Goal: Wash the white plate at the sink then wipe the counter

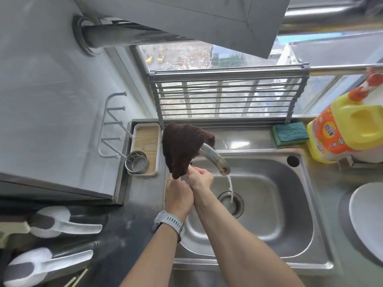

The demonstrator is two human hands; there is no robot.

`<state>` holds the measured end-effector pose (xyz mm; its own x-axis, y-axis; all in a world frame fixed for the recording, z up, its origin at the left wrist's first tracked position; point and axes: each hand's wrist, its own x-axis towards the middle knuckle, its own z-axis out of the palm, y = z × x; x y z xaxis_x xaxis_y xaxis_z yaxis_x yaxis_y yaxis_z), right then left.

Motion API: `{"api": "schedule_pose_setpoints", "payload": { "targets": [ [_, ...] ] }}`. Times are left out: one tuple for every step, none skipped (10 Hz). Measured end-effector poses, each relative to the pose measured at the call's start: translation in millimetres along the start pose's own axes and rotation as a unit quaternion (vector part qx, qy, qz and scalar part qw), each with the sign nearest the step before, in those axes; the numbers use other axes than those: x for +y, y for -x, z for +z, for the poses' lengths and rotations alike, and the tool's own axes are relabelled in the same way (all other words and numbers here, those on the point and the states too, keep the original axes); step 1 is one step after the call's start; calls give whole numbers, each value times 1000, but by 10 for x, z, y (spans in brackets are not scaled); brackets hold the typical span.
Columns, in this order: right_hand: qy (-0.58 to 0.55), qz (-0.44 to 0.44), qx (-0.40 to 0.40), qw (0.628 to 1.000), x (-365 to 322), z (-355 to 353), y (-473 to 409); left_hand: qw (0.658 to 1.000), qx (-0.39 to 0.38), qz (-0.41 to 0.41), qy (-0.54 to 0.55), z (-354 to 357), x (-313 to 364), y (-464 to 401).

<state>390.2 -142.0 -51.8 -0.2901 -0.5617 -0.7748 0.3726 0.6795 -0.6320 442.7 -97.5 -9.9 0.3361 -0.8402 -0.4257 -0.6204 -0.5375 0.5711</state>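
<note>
Leftmost, two white scoop-shaped utensils point(62, 222) lie on the dark counter, and a white hook rack point(112, 125) hangs on the wall above. Next, a white tray point(157, 141) with a wood-look base sits at the sink's back-left corner, a perforated metal cup point(136, 163) standing in its near end. Brown cloth point(182, 148) is draped over the faucet point(215, 158), hanging down on its left side. Left hand point(179, 196), grey watch on the wrist, has curled fingers up at the cloth's lower tip; looks like it pinches it, but the contact is partly hidden. Right hand point(200, 180) touches the left, fingers curled at the faucet base just under the cloth; cannot tell what they grip. Water runs from the spout into the drain point(231, 204) of the steel sink point(290, 235). Behind the sink a metal slatted rack point(223, 96) stands against the window. Right of that, a green-and-yellow sponge point(290, 134) lies on the ledge, just beside a yellow detergent jug point(344, 131). Far right, the white plate point(366, 222) sits on the steel counter beside the sink, cut off by the frame edge, well apart from both hands.
</note>
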Motion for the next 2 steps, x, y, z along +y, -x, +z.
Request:
{"api": "schedule_pose_setpoints", "payload": {
  "targets": [
    [9,-20,-30,999,6,-89,89,999,-7,34,0,-6,-9,42],
    [-9,-12,-76,997,164,-420,222,997,-14,78,-3,31,-84,179]
  ]
}}
